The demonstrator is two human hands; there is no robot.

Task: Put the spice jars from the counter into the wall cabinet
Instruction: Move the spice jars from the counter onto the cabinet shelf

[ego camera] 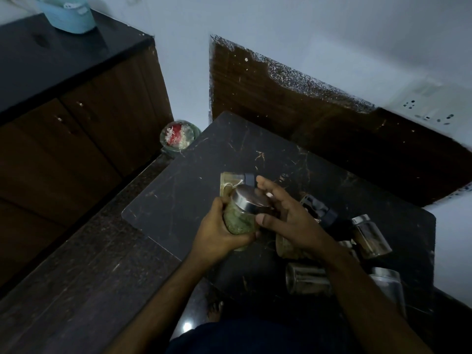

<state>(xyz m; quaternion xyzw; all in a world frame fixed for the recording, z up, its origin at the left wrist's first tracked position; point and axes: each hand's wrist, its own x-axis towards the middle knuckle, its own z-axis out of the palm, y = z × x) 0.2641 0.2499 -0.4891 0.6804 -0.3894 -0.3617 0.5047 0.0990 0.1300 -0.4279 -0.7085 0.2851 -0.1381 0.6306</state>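
**Green spice jar held in both hands above the dark counter**

At the far left a dark wooden cabinet (pixel 84 118) stands with a black top, and a pale blue basket (pixel 67 12) sits on that top near the upper edge of the view. In the corner between this cabinet and the counter (pixel 178 190) a small green bin (pixel 178 139) holds red and white scraps.

Over the middle of the counter the left hand (pixel 217 238) wraps its fingers round the glass body of a jar of green spice (pixel 240 221), which is tilted with its metal lid (pixel 251 200) pointing up and to the right. Just behind it a second jar with a black cap (pixel 235 182) shows pale contents; whether it stands on the counter or is lifted cannot be told.

The right hand (pixel 283 215) closes over the lid of the green jar, thumb at the lid's lower edge and fingers curled over its top.

To the right, more jars cluster on the counter: one with a dark cap (pixel 319 210) partly hidden by the right hand, a clear jar with a metal lid (pixel 370 236) leaning beside it, a glass jar (pixel 306 279) under the right forearm, and another at the counter's near right edge (pixel 388 284). A white wall socket (pixel 429 108) sits on the wall at far right.
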